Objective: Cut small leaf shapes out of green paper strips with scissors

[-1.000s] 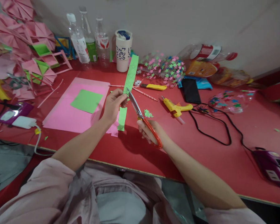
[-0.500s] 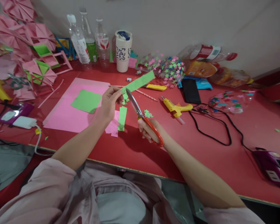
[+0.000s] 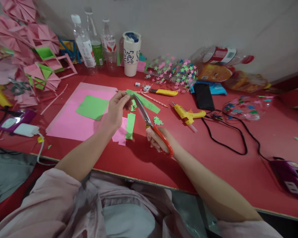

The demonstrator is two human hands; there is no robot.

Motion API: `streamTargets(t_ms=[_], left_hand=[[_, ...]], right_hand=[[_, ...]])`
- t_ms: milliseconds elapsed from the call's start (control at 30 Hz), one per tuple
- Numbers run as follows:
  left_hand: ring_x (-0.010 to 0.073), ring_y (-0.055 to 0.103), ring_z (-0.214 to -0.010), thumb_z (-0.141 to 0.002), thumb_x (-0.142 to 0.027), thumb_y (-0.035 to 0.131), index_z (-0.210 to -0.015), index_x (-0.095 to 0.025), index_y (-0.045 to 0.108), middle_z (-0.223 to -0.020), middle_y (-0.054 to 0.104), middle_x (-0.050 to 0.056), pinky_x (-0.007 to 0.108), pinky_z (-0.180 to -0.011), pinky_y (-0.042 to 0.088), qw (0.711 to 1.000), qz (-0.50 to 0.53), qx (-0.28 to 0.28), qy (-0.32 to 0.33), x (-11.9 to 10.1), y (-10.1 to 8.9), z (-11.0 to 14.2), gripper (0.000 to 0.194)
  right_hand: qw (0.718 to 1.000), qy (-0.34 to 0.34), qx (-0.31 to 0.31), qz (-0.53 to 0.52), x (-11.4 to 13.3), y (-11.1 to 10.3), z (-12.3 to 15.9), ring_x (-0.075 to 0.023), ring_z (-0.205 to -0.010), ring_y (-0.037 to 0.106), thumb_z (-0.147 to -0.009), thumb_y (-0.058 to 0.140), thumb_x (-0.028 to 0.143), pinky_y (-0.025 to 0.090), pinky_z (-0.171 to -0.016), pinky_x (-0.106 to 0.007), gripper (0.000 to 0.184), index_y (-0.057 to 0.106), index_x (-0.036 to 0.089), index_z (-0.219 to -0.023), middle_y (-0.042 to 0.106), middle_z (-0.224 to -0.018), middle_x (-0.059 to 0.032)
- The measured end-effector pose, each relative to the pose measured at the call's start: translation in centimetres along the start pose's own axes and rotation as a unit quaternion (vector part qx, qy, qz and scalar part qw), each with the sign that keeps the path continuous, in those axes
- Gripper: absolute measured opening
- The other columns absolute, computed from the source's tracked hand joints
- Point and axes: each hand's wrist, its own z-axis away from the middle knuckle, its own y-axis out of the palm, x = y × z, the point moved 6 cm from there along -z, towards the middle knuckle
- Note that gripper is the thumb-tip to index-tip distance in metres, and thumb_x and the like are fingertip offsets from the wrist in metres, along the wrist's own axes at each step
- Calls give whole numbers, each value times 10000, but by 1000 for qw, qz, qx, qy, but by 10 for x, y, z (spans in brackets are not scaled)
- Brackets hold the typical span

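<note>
My left hand (image 3: 118, 104) pinches one end of a green paper strip (image 3: 150, 105), whose far end slants down to the right. In my right hand (image 3: 157, 137) are orange-handled scissors (image 3: 167, 143), their blades pointing up and left to the paper near my left fingertips. Below the blades lies a small pile of green paper stars (image 3: 158, 120). Green scraps (image 3: 133, 105) sit under the left fingers. Closer to me are another green strip (image 3: 130, 126) and pink paper pieces (image 3: 119, 134).
Pink sheets (image 3: 64, 119) bear a green rectangle (image 3: 92, 107) at left. A yellow glue gun (image 3: 188, 115), phone (image 3: 203, 96) and yellow cutter (image 3: 166, 92) lie to the right. Bottles (image 3: 85, 49) and a white cup (image 3: 131, 56) stand at the back; folded pink paper shapes (image 3: 42, 43) fill the left.
The green strip has swung from slanting up to the right to slanting down to the right, behind the scissors. Both hands stay almost in place.
</note>
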Motion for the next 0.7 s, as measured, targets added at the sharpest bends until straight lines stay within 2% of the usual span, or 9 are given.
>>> streamTargets(t_ms=[100,267,533,700], left_hand=[[27,461,-449,-783,-216,533,-662,-186,487,-529,516,-59,160,-448,371,1000,0,-9,4,-2,-1,-1,133],[26,457,-455,-780,-182,515,-632,-181,473,-515,493,-59,150,-442,367,1000,-9,-2,7,-5,-1,-1,153],[17,408,-414,-755,-140,509,-589,-174,482,-478,457,-61,139,-393,324,997,-70,-7,24,-10,-1,-1,172],[21,395,-405,-738,-138,503,-573,-177,473,-461,455,-61,140,-380,314,998,-57,-5,7,-7,-1,-1,172]], right_hand=[[1000,20,-2,14,-2,-1,0,-66,-270,369,-767,499,614,398,-374,-221,460,440,194,-589,340,-319,87],[998,-17,-36,53,9,-6,9,-79,-329,411,-743,497,655,354,-350,-206,490,474,182,-616,383,-372,60],[998,-12,-33,53,5,-7,7,-70,-337,394,-713,514,675,318,-324,-201,512,483,172,-629,419,-433,45],[998,-21,-32,54,7,-6,8,-77,-339,395,-716,512,671,323,-335,-206,504,486,175,-630,389,-401,55]])
